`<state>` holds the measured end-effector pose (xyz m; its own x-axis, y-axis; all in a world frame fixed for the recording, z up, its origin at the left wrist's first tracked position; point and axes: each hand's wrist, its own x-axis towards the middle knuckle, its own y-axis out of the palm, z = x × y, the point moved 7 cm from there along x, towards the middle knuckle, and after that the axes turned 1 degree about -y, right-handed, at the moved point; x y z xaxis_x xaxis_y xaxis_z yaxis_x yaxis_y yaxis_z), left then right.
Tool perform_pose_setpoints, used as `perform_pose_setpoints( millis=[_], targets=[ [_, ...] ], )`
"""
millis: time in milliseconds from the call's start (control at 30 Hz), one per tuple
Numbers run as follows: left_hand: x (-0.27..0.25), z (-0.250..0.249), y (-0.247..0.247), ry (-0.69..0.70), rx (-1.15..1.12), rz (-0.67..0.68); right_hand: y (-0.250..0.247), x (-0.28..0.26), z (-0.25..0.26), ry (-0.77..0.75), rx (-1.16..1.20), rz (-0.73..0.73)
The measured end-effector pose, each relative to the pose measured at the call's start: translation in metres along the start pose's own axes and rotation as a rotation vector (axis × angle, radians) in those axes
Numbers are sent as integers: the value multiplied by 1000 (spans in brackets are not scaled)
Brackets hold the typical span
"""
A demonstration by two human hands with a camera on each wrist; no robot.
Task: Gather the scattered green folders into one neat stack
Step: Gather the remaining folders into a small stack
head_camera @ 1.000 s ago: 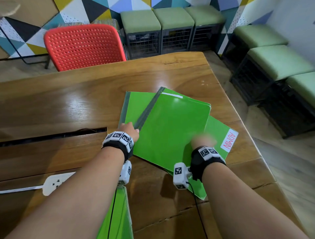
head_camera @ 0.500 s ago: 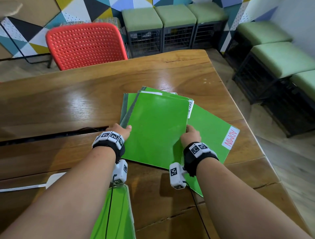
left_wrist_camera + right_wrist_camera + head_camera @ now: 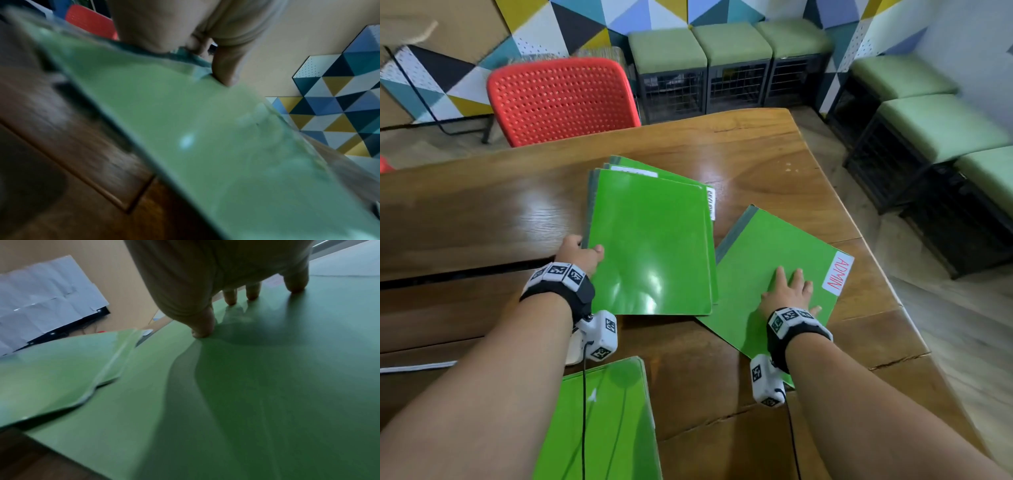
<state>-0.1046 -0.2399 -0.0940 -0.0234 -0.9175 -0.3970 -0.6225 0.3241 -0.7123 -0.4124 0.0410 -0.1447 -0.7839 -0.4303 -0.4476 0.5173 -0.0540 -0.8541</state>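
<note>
The left hand (image 3: 580, 255) grips the near left corner of a small stack of green folders (image 3: 650, 240), thumb on top of the uppermost cover and fingers tucked beneath the spine edge; the left wrist view, though blurred, shows the thumb (image 3: 225, 71) pressed down on the green cover with the other fingers curled under it. The stack lies on the wooden table (image 3: 482, 212), its sheets fanned slightly so that the edges of lower folders and a white label strip show along the far and right sides. The right hand (image 3: 789, 291) lies flat and spread on a separate green folder (image 3: 756, 260) marked ADMIN in red on a white label (image 3: 837, 275), holding nothing; the right wrist view shows the fingertips (image 3: 202, 331) bearing down on the cover, with the fingers straight and apart. This ADMIN folder sits to the right of the stack, turned at an angle, and its left edge runs under the stack's right side, so the two overlap. A third green folder (image 3: 602, 421) lies nearer the person, beneath the left forearm, well apart from the stack, with thin cables from the wrist cameras crossing it. A red chair (image 3: 561, 99) stands behind the table's far edge, and green-cushioned stools (image 3: 729, 44) line the wall.
</note>
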Motion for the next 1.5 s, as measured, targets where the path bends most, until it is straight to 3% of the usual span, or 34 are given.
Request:
perform_pose_setpoints(
  millis=[67, 233, 400, 533, 633, 733, 800, 1000, 1233, 1500],
  targets=[
    [-5, 6, -23, 3, -38, -55, -2, -2, -7, 7, -2, 21],
    [-25, 11, -61, 39, -149, -139, -5, -20, -25, 187, -57, 56],
    [-47, 2, -74, 68, -228, -143, 8, -29, -11, 75, -95, 144],
    [-62, -5, -51, 80, -207, -48, 3, -29, 0, -69, 41, 154],
    [-75, -7, -15, 56, -151, 50, -12, -26, 6, -120, 240, 49],
    [-85, -10, 22, 25, -68, 146, -27, -22, -2, 60, 323, -47],
    [-90, -9, 45, -16, -35, 202, -30, -22, -4, 173, 279, -32],
    [-97, -13, 93, -37, 130, 298, -23, -11, 16, 147, 225, 60],
    [-94, -8, 98, -115, 159, 339, -14, -10, 8, 126, 209, 88],
    [-121, -11, 77, -38, 120, 364, -10, -26, 4, -10, 356, 201]
  ],
)
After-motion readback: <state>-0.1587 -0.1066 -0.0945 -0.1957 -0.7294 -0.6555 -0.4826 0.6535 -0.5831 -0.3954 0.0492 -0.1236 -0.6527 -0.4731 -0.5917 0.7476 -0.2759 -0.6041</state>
